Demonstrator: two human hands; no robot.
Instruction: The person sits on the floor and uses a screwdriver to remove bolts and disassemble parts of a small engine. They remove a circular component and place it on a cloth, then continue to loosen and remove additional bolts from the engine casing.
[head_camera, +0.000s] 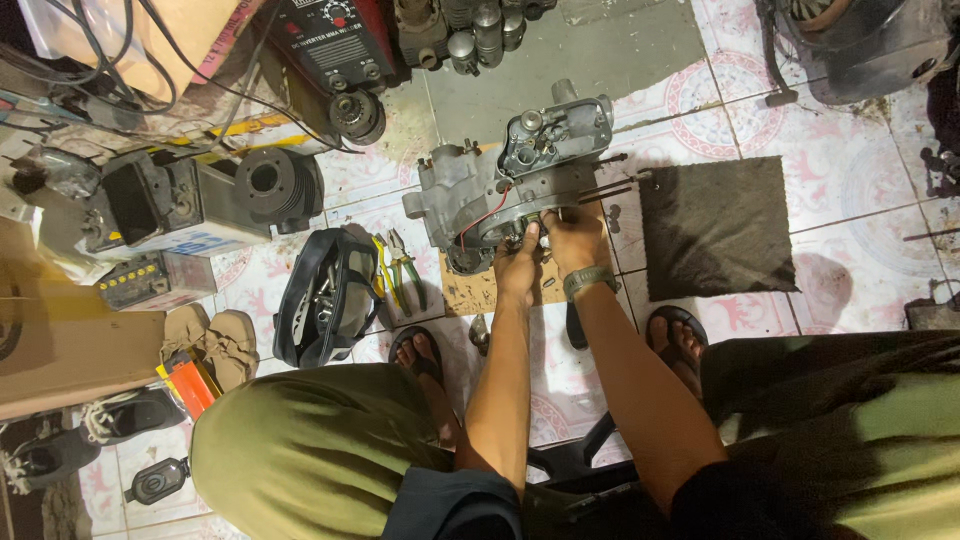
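Note:
A grey metal engine case (470, 190) with a red wire lies on a piece of cardboard (470, 293) on the tiled floor, a smaller grey housing (556, 135) mounted on its far end. My left hand (518, 268) and my right hand (573, 243) both reach to the near edge of the case and press against small parts there. The fingertips are partly hidden against the metal, so what they grip is unclear. A green watch sits on my right wrist. My sandalled feet (420, 352) rest on either side of my arms.
A dark cloth (716, 228) lies right of the case. An open black tool bag (328, 296) and pliers (402, 268) lie to the left. A finned cylinder (276, 186), a battery (152, 281), a red welding machine (335, 40), cardboard boxes and shoes crowd the left side.

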